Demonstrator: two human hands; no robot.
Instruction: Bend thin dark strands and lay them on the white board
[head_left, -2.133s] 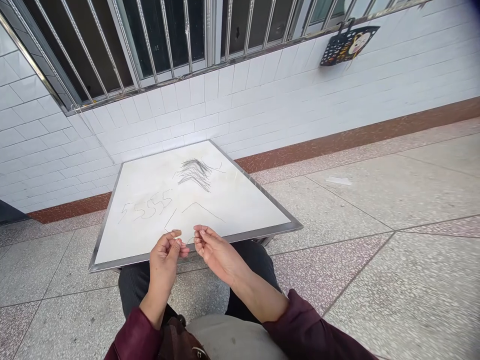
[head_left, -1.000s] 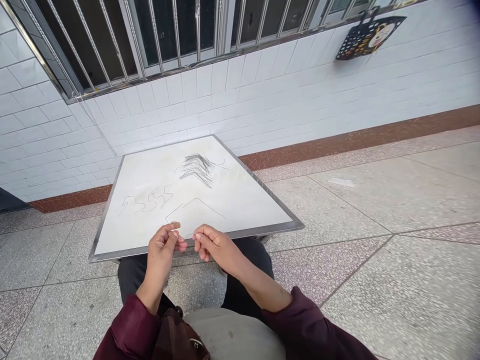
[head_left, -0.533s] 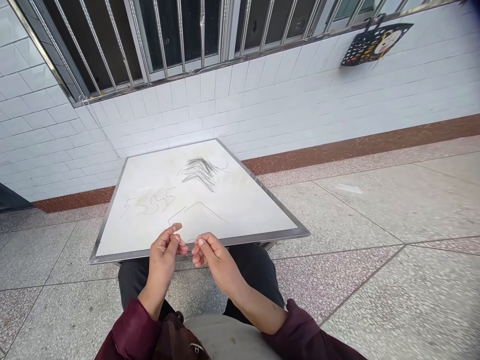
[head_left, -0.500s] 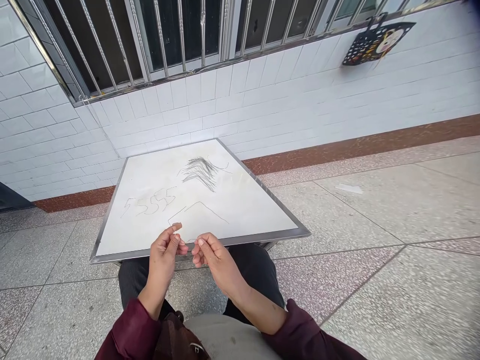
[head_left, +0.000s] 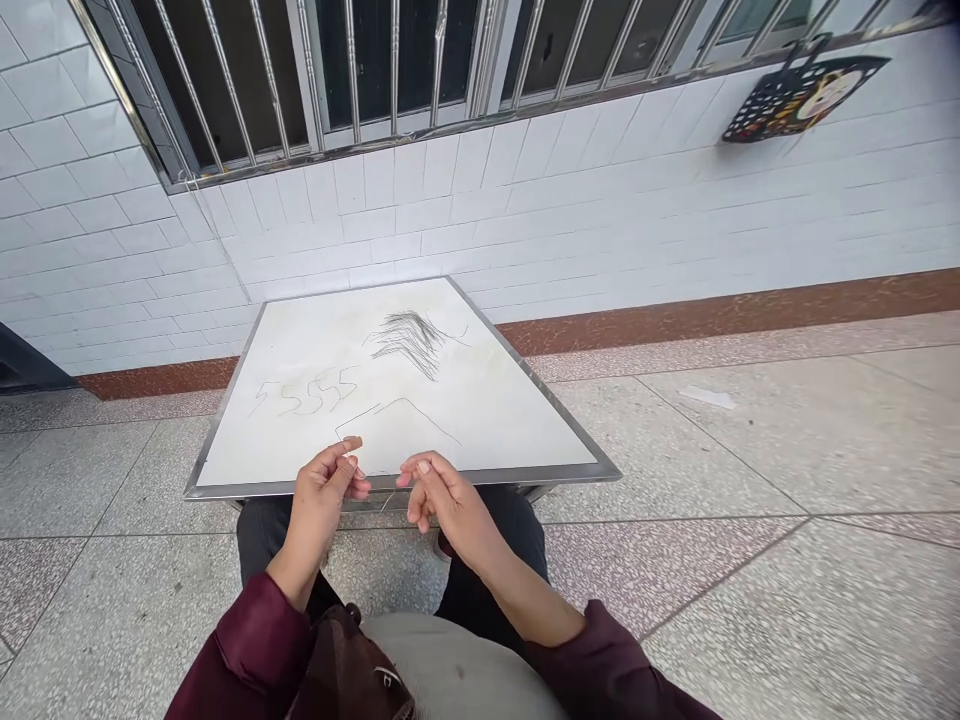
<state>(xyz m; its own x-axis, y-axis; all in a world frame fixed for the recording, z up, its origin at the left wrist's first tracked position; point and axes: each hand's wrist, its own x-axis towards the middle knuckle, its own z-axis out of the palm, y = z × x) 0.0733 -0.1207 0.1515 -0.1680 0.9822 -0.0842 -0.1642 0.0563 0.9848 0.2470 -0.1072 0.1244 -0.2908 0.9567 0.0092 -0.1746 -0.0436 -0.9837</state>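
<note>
My left hand (head_left: 324, 485) is over the near edge of a white board-topped table (head_left: 517, 440), thumb and fingers pinched on a thin strand that barely shows. Just to the right is my right hand (head_left: 442, 500), its thumb drawn back and its fingers apart. Between the hands a fine strand (head_left: 388, 500) catches the light; where its ends go I cannot tell. Farther back on the tabletop is a heap of thin dark bent strands (head_left: 411, 340). Several strands curved like fives (head_left: 307, 395) are at the left, and a wide-angled strand (head_left: 405, 402) lies nearer the hands.
The table's metal rim (head_left: 390, 482) is above my knees. Behind it stands a white tiled wall (head_left: 360, 225) with a barred window (head_left: 390, 70). A patterned bag (head_left: 806, 98) hangs from the bars. A white scrap (head_left: 707, 397) lies on the speckled floor (head_left: 720, 470).
My right hand has moved slightly right and its pinch has loosened, widening the gap between the hands. My left hand stays pinched. The view has shifted a little.
</note>
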